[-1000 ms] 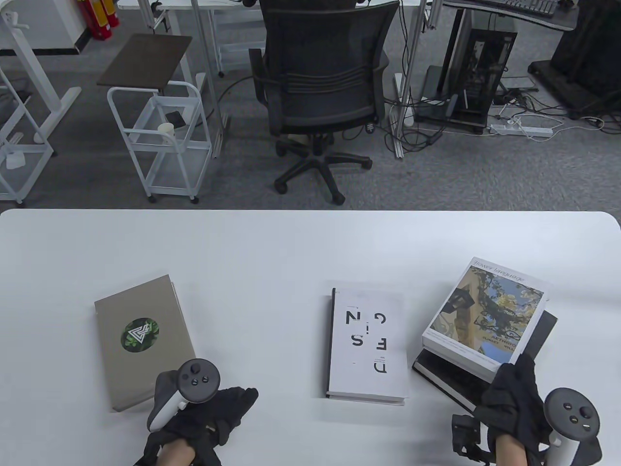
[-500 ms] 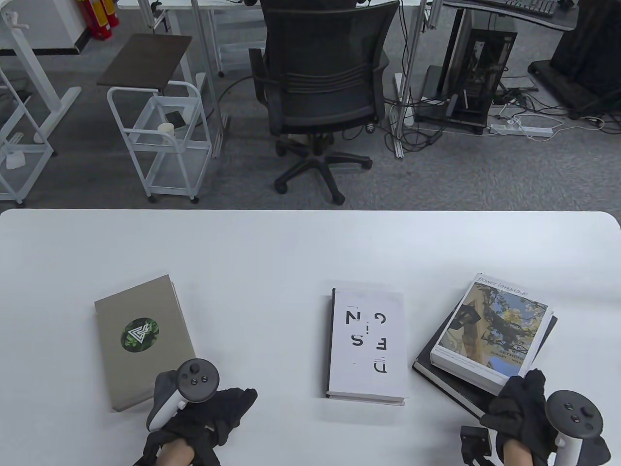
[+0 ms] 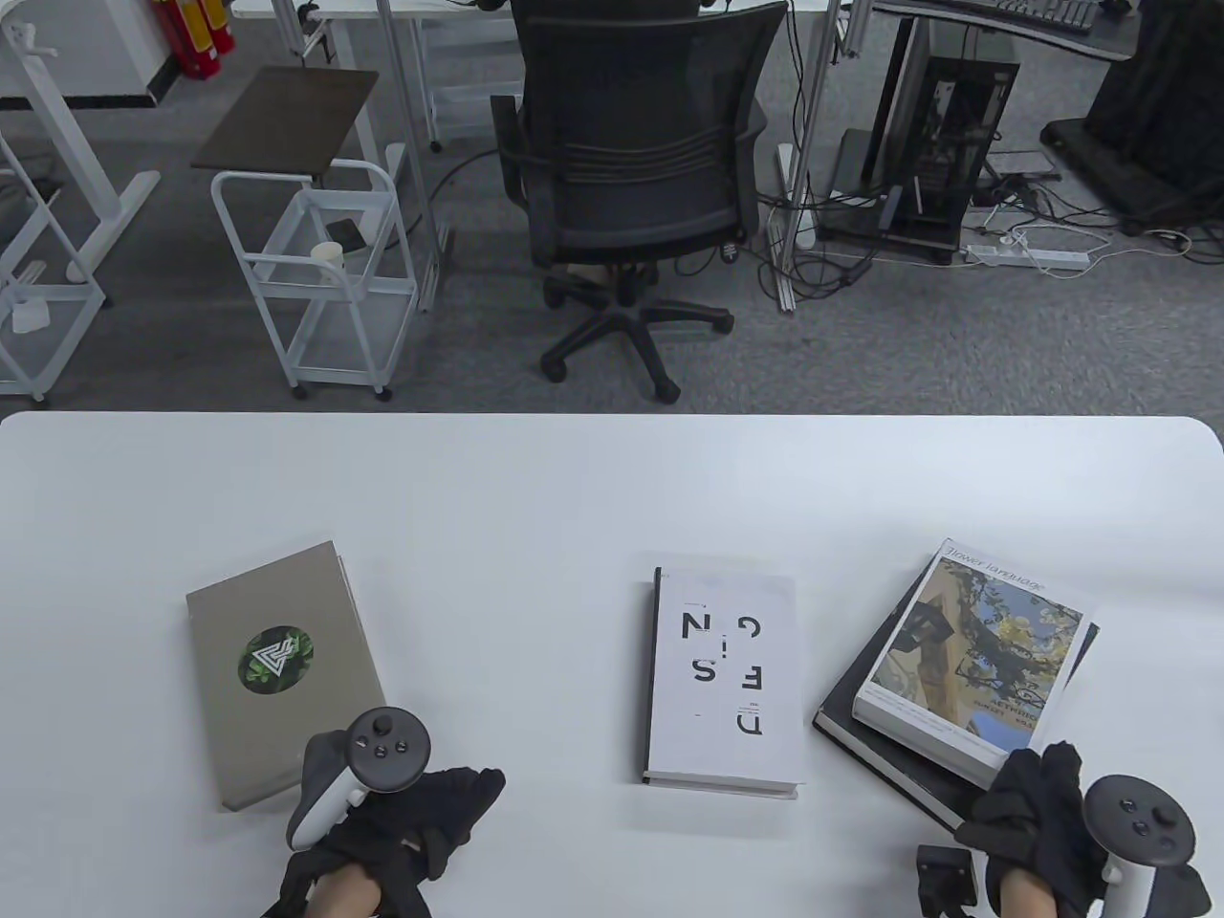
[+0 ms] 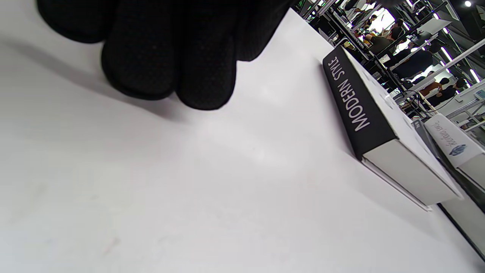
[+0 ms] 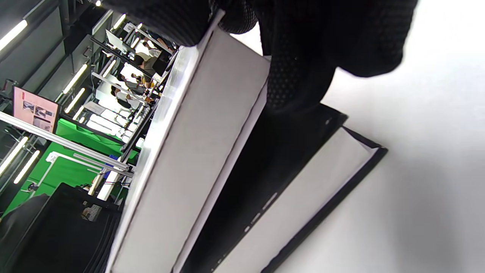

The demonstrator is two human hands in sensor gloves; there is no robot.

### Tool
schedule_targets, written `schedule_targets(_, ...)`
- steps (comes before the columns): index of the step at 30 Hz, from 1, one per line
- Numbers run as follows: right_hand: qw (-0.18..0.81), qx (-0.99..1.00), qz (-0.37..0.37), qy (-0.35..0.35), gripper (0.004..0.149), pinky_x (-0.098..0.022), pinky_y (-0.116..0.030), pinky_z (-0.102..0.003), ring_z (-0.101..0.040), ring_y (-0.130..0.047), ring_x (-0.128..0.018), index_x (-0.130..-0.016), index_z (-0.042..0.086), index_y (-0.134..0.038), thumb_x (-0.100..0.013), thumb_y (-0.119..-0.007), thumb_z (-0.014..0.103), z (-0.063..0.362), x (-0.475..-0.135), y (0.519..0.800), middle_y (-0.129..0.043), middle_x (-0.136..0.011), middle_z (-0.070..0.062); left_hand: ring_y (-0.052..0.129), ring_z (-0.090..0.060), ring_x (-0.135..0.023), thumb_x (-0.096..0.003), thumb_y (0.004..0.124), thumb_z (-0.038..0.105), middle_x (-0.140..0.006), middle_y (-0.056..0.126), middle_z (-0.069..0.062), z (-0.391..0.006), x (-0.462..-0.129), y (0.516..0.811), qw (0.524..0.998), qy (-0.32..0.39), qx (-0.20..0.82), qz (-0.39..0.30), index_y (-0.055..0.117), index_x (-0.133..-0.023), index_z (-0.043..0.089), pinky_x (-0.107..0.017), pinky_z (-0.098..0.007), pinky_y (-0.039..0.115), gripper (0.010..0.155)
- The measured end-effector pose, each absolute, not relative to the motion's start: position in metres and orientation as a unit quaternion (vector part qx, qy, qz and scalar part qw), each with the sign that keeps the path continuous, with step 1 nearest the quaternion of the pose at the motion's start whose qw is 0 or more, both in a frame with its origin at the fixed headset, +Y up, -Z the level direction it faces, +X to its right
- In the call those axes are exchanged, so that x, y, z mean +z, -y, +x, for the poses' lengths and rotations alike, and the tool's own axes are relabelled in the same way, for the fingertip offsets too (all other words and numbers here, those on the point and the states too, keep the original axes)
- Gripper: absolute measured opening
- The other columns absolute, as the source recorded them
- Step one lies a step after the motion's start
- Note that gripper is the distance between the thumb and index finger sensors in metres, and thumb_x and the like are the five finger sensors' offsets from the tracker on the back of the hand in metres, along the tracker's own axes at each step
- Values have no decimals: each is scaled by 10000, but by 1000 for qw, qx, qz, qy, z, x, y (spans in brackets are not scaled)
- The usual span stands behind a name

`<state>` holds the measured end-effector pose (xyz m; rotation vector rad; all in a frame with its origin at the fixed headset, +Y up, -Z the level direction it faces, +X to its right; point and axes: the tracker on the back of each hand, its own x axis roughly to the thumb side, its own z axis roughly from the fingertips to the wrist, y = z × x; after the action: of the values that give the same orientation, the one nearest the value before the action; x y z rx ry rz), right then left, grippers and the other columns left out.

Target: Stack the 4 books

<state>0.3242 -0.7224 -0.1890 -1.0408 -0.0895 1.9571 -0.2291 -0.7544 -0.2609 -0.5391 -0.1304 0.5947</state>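
A tan book with a green round emblem [image 3: 277,669] lies at the left. A white book with scattered black letters [image 3: 722,674] lies in the middle; its black spine shows in the left wrist view [image 4: 352,102]. A flower-photo book [image 3: 975,660] lies askew on a black book [image 3: 861,741] at the right. My right hand [image 3: 1038,808] grips the flower book's near corner; in the right wrist view fingers [image 5: 303,57] sit on either side of its page edge [image 5: 201,144], over the black book [image 5: 295,197]. My left hand [image 3: 459,798] rests empty on the table beside the tan book's near right corner.
The white table [image 3: 526,497] ends at a far edge, with an office chair [image 3: 631,172] and a white cart [image 3: 316,277] beyond it. A small black device [image 3: 942,875] sits at the near edge beside my right hand.
The flower book came down and toward me, settling flatter on the black book. My right hand drew back toward the near edge with it. My left hand has not moved.
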Motion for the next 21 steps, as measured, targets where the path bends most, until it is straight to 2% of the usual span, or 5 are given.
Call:
schedule_targets(6,422,797,-430,31,596,-380,-838,-372,-323,-943,-544,-1143,27,-414,-668,-602,335,323,-188,724,-687,-971,-337,987,-401,-629,-468,535,646,-742,973,-146,-229,-261,756,917,63,288,-268,726,-950,61,-535,-603,735,782)
schedule_targets(9,376,809,-449,42,665,-358,-819,-346,-335,-924,-553,-1148,24,-408,-672,-611,441,321,-186,718,-593,-1018,-351,984,-402,-633,-468,535,646,-744,971,-147,-229,-261,756,917,63,288,-269,724,-952,63,-537,-604,733,781)
schedule_targets(12,312,838,-445,51,718,-338,-803,-320,-335,-910,-568,-1152,15,-379,-671,-607,496,316,-188,708,-538,-1043,-347,982,-403,-635,-469,535,645,-746,969,-149,-229,-261,756,917,62,287,-271,722,-953,61,-538,-605,731,782)
schedule_targets(17,245,885,-384,93,729,-362,-782,-328,-358,-864,-634,-1153,15,-364,-671,-606,505,292,-197,690,-495,-1057,-345,983,-403,-634,-469,536,644,-746,969,-148,-229,-261,756,917,63,286,-270,723,-953,62,-538,-605,731,780)
schedule_targets(21,121,936,-295,148,711,-405,-760,-345,-374,-809,-701,-1150,28,-400,-671,-610,509,251,-210,672,-498,-1067,-320,983,-401,-635,-469,536,644,-747,969,-147,-229,-262,756,917,63,286,-270,723,-953,63,-539,-604,731,779)
